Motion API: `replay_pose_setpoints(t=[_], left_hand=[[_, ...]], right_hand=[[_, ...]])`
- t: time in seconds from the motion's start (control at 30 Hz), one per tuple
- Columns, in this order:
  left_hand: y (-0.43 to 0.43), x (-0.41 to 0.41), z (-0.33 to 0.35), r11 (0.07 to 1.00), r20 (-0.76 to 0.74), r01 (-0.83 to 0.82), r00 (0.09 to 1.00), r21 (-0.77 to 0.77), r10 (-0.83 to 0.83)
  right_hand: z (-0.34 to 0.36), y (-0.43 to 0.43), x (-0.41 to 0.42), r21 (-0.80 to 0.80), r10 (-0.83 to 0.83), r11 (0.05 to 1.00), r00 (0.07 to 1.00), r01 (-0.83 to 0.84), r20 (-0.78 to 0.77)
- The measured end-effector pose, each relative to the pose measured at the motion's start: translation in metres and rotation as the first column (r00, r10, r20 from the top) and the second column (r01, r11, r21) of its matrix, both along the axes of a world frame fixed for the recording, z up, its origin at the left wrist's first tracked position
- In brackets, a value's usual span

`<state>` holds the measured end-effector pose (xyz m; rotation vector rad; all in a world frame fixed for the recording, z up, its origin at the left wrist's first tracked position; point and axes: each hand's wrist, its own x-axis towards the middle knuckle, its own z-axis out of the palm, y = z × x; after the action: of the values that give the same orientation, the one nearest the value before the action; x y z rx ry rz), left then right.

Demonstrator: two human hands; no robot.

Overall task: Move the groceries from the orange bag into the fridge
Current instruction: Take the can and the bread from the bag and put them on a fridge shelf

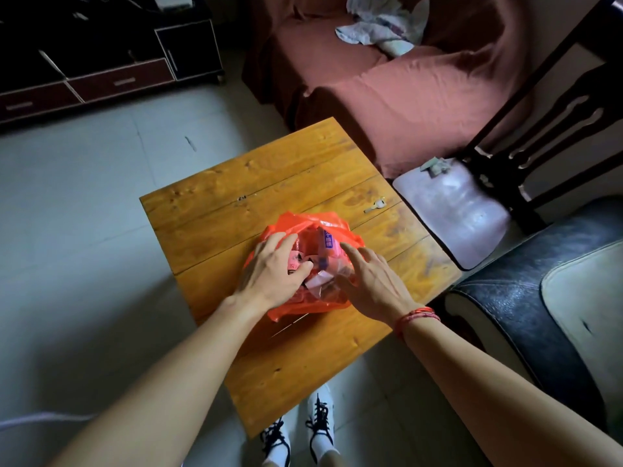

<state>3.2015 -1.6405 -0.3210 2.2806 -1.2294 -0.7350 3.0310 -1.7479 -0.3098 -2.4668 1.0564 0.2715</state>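
Note:
An orange plastic bag [303, 227] sits open on a small wooden table [269, 183]. Inside it I see pink and white packets [318, 281] and a pink-and-blue package [326, 246] standing upright. My left hand [273, 267] lies over the bag's left side, its fingers reaching down among the packets; the thumb and fingers bend around a pink packet. My right hand [371, 281] rests on the bag's right side with fingers spread and fairly straight. The fridge is out of view.
A key [376, 205] lies on the table behind the bag. A reddish sofa [387, 85] stands beyond, a dark wooden chair [539, 136] with a pale cushion [451, 210] at right, a black armchair [539, 298] at lower right, a dark TV cabinet [101, 62] at upper left.

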Motion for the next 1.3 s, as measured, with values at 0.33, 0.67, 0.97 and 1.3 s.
replay_pose_setpoints(t=[0.33,0.67,0.97,1.3], left_hand=[[-0.05,-0.009,-0.06,0.992,-0.247,-0.033,0.967,0.122,0.063],[-0.113,-0.018,-0.099,0.934,-0.348,-0.225,0.883,0.278,0.316],[-0.147,-0.028,-0.131,0.873,-0.432,-0.088,0.842,0.479,0.322],[-0.159,-0.024,-0.146,0.748,-0.427,0.084,0.86,0.659,0.28]], right_hand=[[-0.053,-0.022,0.027,0.019,0.082,0.997,0.996,-0.081,-0.033],[-0.097,-0.042,0.01,0.045,0.023,0.999,0.99,-0.017,-0.142],[-0.124,-0.051,0.003,0.033,0.018,0.999,1.0,-0.018,-0.013],[-0.121,-0.078,0.0,0.35,-0.087,0.933,0.996,0.079,0.007]])
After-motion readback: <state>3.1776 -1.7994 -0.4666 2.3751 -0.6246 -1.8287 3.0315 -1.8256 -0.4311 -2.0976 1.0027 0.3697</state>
